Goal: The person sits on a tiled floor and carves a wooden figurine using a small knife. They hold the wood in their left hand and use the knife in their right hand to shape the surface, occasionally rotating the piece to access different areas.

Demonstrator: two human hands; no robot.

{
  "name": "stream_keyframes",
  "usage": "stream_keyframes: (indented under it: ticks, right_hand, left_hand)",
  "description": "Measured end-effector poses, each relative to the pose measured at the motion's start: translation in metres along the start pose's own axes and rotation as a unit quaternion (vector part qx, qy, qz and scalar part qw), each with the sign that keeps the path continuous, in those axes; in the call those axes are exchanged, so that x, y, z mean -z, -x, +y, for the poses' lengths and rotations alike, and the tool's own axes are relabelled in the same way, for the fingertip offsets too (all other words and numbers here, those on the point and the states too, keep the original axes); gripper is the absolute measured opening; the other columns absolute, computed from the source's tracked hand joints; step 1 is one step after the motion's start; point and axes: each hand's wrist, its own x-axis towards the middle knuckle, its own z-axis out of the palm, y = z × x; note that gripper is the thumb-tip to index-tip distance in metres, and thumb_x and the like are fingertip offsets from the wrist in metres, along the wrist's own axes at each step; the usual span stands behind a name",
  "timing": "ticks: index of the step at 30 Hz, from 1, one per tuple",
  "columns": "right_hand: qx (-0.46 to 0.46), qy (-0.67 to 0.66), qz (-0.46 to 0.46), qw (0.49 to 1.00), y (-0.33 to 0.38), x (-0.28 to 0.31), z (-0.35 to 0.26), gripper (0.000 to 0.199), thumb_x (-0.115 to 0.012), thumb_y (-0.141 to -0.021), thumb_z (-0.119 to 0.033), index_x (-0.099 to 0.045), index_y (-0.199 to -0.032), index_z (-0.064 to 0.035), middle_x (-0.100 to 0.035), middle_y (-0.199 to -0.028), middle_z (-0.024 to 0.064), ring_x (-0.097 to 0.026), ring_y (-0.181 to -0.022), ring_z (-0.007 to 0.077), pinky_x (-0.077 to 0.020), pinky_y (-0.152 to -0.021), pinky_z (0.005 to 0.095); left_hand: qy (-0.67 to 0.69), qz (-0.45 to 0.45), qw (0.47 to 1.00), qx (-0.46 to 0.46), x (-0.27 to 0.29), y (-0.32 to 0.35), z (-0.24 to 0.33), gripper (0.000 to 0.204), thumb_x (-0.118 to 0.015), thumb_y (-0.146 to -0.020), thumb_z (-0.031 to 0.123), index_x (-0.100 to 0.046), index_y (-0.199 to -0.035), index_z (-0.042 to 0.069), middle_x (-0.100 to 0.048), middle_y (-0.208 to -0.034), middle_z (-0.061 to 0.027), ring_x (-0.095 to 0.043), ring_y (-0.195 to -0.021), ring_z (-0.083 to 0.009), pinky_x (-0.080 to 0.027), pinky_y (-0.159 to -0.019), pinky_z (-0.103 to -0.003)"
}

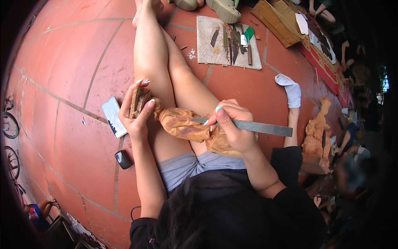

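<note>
Across my lap lies a carved wooden figure (180, 123), light brown with smooth folds and a rough, darker block at its left end. My left hand (139, 112) is closed around that dark end, thumb on the near side and fingers on the far side. In my right hand (235, 124) is a flat steel carving blade (265, 128), pinched between thumb and fingers. Its narrow tip touches the middle of the figure, and its wide end sticks out to the right. My right hand covers part of the figure's right portion.
Several carving tools (235, 50) lie on a pale mat (207, 27) ahead. A phone (113, 116) and a small black case (123, 159) rest on the red tiles to the left. At right stand another carved figure (317, 133) and a socked foot (289, 89); a cardboard box (275, 20) sits beyond.
</note>
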Motion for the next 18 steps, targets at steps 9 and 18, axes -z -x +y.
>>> stream_keyframes:
  ticks: [9, 18]
  right_hand:
    - [0.036, 0.064, 0.003, 0.997, 0.0012, -0.0034, -0.0002, 0.035, -0.058, -0.093, -0.021, -0.063, -0.062, -0.0056, -0.057, -0.057, 0.0005, -0.052, -0.056, 0.0133, -0.0349, -0.072, 0.0288]
    - [0.086, 0.065, 0.025, 0.994, -0.0006, -0.0059, 0.0067, 0.038, -0.066, -0.088, -0.027, -0.059, -0.058, -0.0056, -0.058, -0.056, 0.001, -0.051, -0.053, 0.0142, -0.0336, -0.069, 0.0297]
  left_hand:
    - [0.004, 0.002, 1.0, 0.003, 0.0001, 0.0003, -0.0026, 0.053, -0.073, -0.075, -0.001, -0.054, -0.124, -0.007, -0.062, -0.116, -0.0138, -0.057, -0.108, -0.0195, -0.042, -0.097, -0.031]
    - [0.009, 0.007, 1.0, 0.015, -0.0001, 0.0003, -0.0028, 0.053, -0.071, -0.075, -0.002, -0.054, -0.125, -0.007, -0.061, -0.116, -0.0145, -0.057, -0.11, -0.0203, -0.041, -0.098, -0.032]
